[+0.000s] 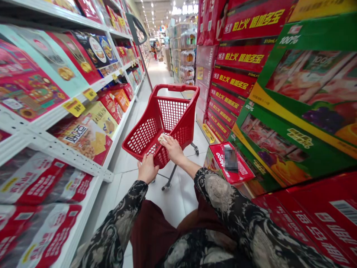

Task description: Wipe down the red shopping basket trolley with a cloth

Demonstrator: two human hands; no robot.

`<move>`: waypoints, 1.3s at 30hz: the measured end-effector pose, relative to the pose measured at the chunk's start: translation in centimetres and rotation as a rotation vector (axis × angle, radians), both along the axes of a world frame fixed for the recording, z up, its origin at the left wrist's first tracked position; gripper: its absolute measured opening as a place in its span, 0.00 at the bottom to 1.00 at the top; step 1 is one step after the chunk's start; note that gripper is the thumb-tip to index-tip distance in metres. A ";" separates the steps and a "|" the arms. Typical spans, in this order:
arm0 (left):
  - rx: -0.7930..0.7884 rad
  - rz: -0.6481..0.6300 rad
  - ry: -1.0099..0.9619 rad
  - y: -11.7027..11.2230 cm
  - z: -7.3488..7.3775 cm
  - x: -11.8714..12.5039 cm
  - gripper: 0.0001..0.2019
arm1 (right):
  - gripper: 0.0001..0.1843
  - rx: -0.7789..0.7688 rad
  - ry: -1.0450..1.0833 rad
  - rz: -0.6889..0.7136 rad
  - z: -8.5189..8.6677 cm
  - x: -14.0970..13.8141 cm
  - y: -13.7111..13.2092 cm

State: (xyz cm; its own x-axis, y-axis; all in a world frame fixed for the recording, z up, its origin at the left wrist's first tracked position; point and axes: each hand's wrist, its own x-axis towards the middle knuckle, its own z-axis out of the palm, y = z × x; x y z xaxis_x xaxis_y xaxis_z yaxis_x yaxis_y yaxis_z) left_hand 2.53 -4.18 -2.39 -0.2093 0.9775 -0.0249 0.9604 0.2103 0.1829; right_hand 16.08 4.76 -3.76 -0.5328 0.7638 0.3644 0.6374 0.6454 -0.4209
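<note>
A small red plastic shopping cart with perforated walls stands tilted in front of me on the tiled floor. My left hand grips its near edge, fingers hooked over the rim and thumb outside. In my right hand is a crumpled whitish cloth, pressed against the cart's side near the rim. Part of the cloth is hidden under the fingers. Casters on metal legs show beneath the cart. Behind it rises a pole with a dark looped handle; whether it joins the cart, I cannot tell.
White shelves with boxed snacks line the left side. On the right, stacked red drink cartons and green juice cartons stand close by. A red box carries a blurred dark object on top. The tiled aisle runs ahead.
</note>
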 end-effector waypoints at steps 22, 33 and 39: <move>0.124 -0.215 0.146 1.0 -2.4 1.8 0.37 | 0.28 0.269 0.403 0.007 -13.3 0.1 -3.5; 0.162 -0.269 0.100 1.3 -2.5 0.6 0.35 | 0.31 0.227 0.714 -0.147 -9.7 1.2 -1.8; 0.133 -0.243 0.010 1.7 -2.8 1.2 0.32 | 0.27 0.281 0.547 -0.055 -9.0 -1.6 -1.9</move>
